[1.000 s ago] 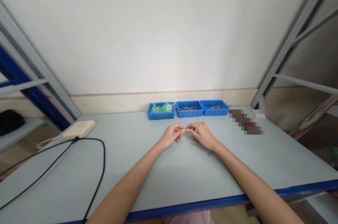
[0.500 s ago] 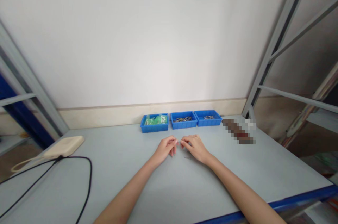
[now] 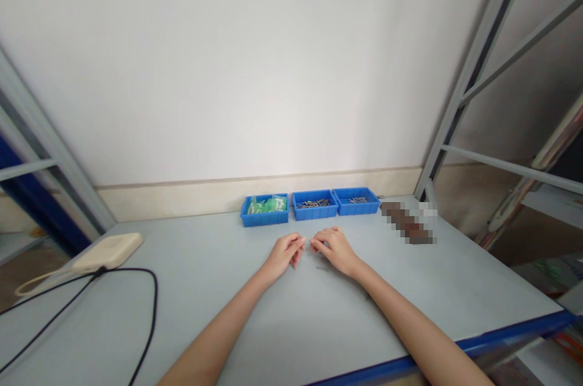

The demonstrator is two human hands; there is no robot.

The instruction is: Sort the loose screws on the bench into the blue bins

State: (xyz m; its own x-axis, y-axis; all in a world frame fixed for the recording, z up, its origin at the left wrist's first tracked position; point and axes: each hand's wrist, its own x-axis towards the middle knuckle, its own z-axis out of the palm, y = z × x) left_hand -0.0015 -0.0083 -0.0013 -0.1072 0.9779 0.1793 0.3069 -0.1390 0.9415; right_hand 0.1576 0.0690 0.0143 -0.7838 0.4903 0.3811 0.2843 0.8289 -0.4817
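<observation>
Over the middle of the grey table, my left hand (image 3: 288, 250) is closed, thumb pressed to the fingertips. Facing it across a narrow gap, my right hand (image 3: 333, 247) is also closed in a pinch. Whatever either hand holds is too small or hidden to make out. Below the right hand, a thin metallic piece (image 3: 322, 268) lies on the table. Three blue bins stand beyond the hands: the left bin (image 3: 265, 221) has green-and-white packets (image 3: 268, 205), while the middle bin (image 3: 316, 213) and right bin (image 3: 356, 210) have small metal parts.
On the left lie a cream-coloured box (image 3: 109, 251) and black cables (image 3: 155, 295). A blurred-out brown item (image 3: 407, 223) rests at the right. A wall (image 3: 273, 70) rises behind the table (image 3: 291, 325), with grey metal frames (image 3: 476, 64) at the sides.
The gap between my fingertips has widened a little. My right hand has lifted slightly, showing more of the thin piece below it. The whole view has shifted slightly.
</observation>
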